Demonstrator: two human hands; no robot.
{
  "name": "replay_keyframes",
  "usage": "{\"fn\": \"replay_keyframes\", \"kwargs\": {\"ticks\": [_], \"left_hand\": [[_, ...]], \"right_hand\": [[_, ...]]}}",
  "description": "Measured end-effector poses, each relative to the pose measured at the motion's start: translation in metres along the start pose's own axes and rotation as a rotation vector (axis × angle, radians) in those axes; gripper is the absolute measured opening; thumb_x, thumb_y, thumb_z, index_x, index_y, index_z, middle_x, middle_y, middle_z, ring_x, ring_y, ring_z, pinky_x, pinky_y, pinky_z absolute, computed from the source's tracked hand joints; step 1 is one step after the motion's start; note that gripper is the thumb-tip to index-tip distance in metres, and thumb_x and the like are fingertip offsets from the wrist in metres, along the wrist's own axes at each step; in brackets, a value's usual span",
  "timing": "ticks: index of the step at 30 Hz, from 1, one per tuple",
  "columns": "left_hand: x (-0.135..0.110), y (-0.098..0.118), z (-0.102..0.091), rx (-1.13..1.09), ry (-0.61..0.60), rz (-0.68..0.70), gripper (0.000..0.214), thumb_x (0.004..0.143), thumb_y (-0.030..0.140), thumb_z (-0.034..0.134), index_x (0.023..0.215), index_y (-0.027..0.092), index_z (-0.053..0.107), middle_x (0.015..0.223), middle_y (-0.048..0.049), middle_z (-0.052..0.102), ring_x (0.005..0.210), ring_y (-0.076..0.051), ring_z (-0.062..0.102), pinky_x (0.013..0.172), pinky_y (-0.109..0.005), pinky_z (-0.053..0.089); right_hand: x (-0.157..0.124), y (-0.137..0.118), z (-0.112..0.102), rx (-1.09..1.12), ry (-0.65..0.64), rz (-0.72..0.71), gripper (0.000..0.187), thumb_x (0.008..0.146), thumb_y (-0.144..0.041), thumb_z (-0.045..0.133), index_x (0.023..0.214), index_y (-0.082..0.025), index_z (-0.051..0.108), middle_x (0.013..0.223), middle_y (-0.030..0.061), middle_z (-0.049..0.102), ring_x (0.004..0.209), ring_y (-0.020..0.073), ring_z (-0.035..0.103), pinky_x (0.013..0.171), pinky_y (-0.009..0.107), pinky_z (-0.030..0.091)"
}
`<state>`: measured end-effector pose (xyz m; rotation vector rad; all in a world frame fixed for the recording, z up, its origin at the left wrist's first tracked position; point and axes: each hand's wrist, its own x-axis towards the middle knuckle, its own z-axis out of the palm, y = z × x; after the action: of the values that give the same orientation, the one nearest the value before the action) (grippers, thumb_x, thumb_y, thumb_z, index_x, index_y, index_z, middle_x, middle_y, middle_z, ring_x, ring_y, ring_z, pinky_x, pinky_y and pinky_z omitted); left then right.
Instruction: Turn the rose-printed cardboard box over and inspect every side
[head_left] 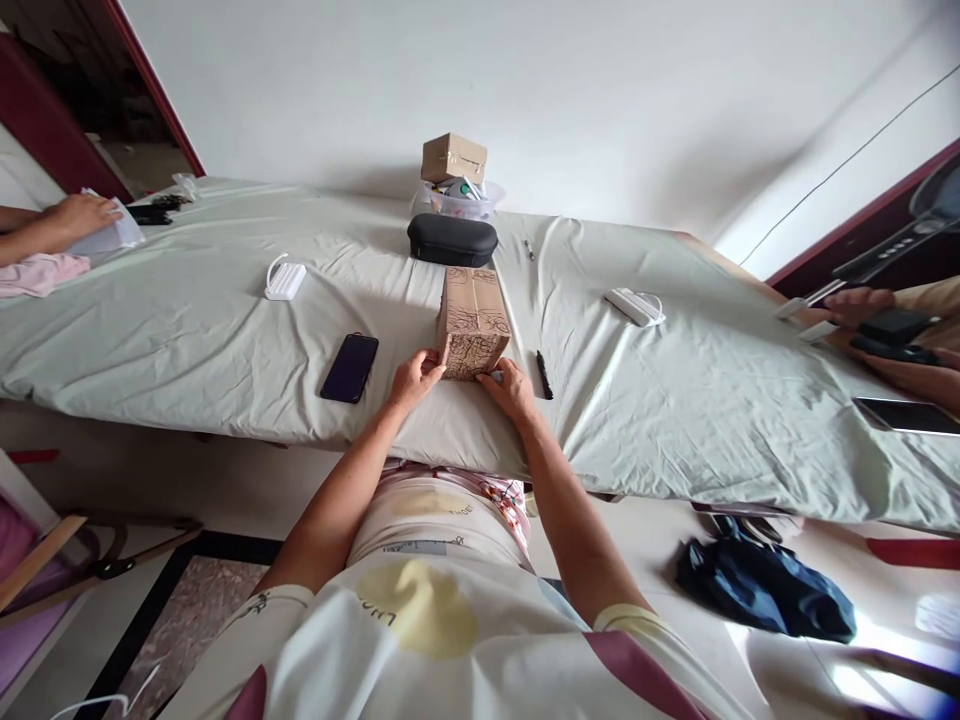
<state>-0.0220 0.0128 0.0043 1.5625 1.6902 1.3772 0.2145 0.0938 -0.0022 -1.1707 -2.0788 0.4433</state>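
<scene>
A brown cardboard box (474,305) with dark scribbled lines on its top and near face stands on the cloth-covered table in front of me. My left hand (417,378) holds its near left lower corner, thumb against the side. At the near right lower corner, my right hand (511,387) has its fingers closed against the box's edge. A black marker pen (544,375) lies just right of my right hand. To the left of my left hand rests a dark smartphone (350,368). The box's far side and underside are hidden.
Behind the box sit a black zip case (452,238), a plastic tub (465,203) and a smaller carton (454,158). White power banks (286,281) (636,306) flank it. Other people's hands (79,220) (862,305) work at both table ends.
</scene>
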Motion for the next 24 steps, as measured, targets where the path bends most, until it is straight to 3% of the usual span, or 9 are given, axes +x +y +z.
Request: {"fn": "replay_keyframes", "kwargs": {"ticks": [3,8,12,15,19,21,24], "left_hand": [[0.001,-0.0005,-0.0006,0.084,0.025,-0.008,0.003,0.096,0.02,0.065,0.096,0.022,0.067,0.102,-0.0079,0.08,0.095,-0.022,0.076,0.089,-0.031,0.057],[0.0029,-0.0013,-0.0026,0.231,0.048,-0.002,0.017,0.097,0.02,0.059,0.081,0.024,0.057,0.078,-0.0015,0.069,0.082,-0.021,0.068,0.08,-0.029,0.049],[0.0023,-0.0005,-0.0038,0.235,0.06,0.019,0.022,0.096,0.02,0.055,0.075,0.024,0.05,0.069,0.0008,0.059,0.072,-0.019,0.06,0.073,-0.028,0.043],[0.0014,0.0001,-0.0049,0.207,0.061,0.032,0.023,0.096,0.021,0.055,0.074,0.024,0.049,0.067,0.0018,0.056,0.069,-0.018,0.057,0.071,-0.027,0.042],[0.0009,-0.0001,-0.0062,0.147,0.038,0.037,0.022,0.096,0.025,0.056,0.075,0.024,0.052,0.067,0.0023,0.059,0.07,-0.018,0.06,0.072,-0.026,0.044],[0.0011,-0.0004,-0.0066,0.098,-0.007,0.038,0.021,0.096,0.026,0.058,0.076,0.023,0.054,0.069,0.0019,0.063,0.072,-0.018,0.064,0.074,-0.026,0.045],[0.0012,-0.0005,-0.0067,0.039,-0.066,0.032,0.019,0.095,0.027,0.061,0.076,0.023,0.058,0.074,0.0008,0.07,0.076,-0.018,0.069,0.076,-0.026,0.048]], "right_hand": [[-0.0006,-0.0014,-0.001,0.0,-0.044,-0.04,0.024,0.087,-0.046,0.069,0.086,-0.024,0.06,0.096,0.0074,0.072,0.09,0.0243,0.067,0.085,0.037,0.054],[-0.0021,-0.004,-0.0001,0.044,-0.027,-0.075,0.028,0.088,-0.05,0.071,0.089,-0.023,0.063,0.098,0.0078,0.073,0.087,0.0233,0.068,0.083,0.035,0.054],[-0.002,-0.0026,0.003,0.095,-0.008,-0.045,0.043,0.087,-0.064,0.071,0.099,-0.023,0.066,0.1,0.0095,0.077,0.094,0.0268,0.072,0.086,0.038,0.057],[-0.0018,-0.0025,0.0031,0.145,0.007,-0.006,0.06,0.088,-0.074,0.067,0.12,-0.023,0.067,0.098,0.0089,0.08,0.091,0.0277,0.075,0.087,0.041,0.059],[-0.0033,-0.0056,-0.0006,0.193,-0.058,0.006,0.097,0.089,-0.081,0.062,0.162,-0.019,0.044,0.097,0.0076,0.082,0.084,0.0277,0.076,0.088,0.043,0.061],[-0.0046,-0.0077,-0.0028,0.206,-0.086,-0.016,0.108,0.09,-0.081,0.061,0.171,-0.016,0.03,0.112,0.0121,0.081,0.094,0.03,0.077,0.092,0.045,0.062],[-0.0057,-0.0088,-0.0047,0.221,-0.064,-0.066,0.108,0.093,-0.08,0.058,0.173,-0.015,0.025,0.146,0.0192,0.069,0.114,0.0338,0.074,0.101,0.046,0.06]]}}
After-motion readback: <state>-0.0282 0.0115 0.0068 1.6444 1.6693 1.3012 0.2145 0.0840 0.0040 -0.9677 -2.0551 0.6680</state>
